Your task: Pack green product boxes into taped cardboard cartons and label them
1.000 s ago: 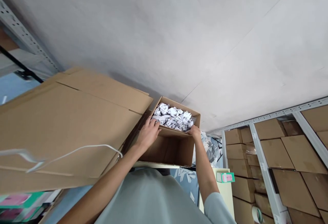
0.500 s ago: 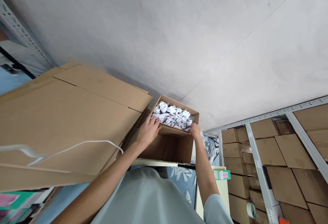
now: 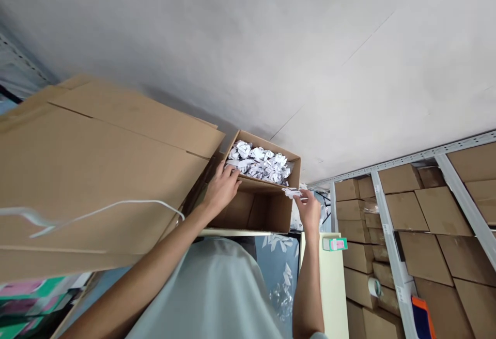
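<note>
An open cardboard box holds crumpled white paper and stands near the wall. On its near left rim rests my left hand, its fingers closed over the cardboard edge. My right hand, just outside the near right corner, pinches a piece of white paper. Directly in front of the filled box is a second open cardboard box, with bare brown inner walls.
Large flattened cardboard sheets lean at the left. A green and pink carton sits on a pale surface. Metal shelving with stacked brown boxes stands at right. Paper scraps lie on the blue floor.
My right hand has moved off the box's right corner, outward to the right, and now has a paper piece in its fingers. My left hand stays on the rim. The view has shifted slightly.
</note>
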{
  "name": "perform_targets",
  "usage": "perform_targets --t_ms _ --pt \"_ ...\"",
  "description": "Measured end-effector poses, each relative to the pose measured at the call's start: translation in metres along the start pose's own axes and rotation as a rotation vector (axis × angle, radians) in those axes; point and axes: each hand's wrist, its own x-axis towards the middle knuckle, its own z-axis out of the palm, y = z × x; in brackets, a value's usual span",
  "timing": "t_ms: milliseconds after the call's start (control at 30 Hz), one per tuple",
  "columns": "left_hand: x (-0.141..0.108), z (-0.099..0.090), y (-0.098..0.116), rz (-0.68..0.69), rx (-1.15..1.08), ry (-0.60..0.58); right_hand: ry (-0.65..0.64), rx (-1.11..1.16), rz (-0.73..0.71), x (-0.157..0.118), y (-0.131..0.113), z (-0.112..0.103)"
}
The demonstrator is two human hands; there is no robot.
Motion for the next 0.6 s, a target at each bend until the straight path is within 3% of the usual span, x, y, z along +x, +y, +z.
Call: perform_targets --t_ms 133,300,467,600 --pt "0.000 0.000 0.003 -0.018 0.002 -0.015 -0.073 0.052 0.040 -0.032 0.003 0.012" --pt "0.001 0.001 0.003 -0.025 0.009 -0.029 -0.172 0.057 0.060 -0.044 0.006 0.025" --pt "0.000 0.002 0.002 -0.036 -0.002 -0.029 -0.174 0.051 0.067 -0.032 0.008 0.028" --pt "0.001 0.003 0.002 -0.046 -0.004 -0.028 -0.151 0.023 0.005 -0.003 0.004 0.031"
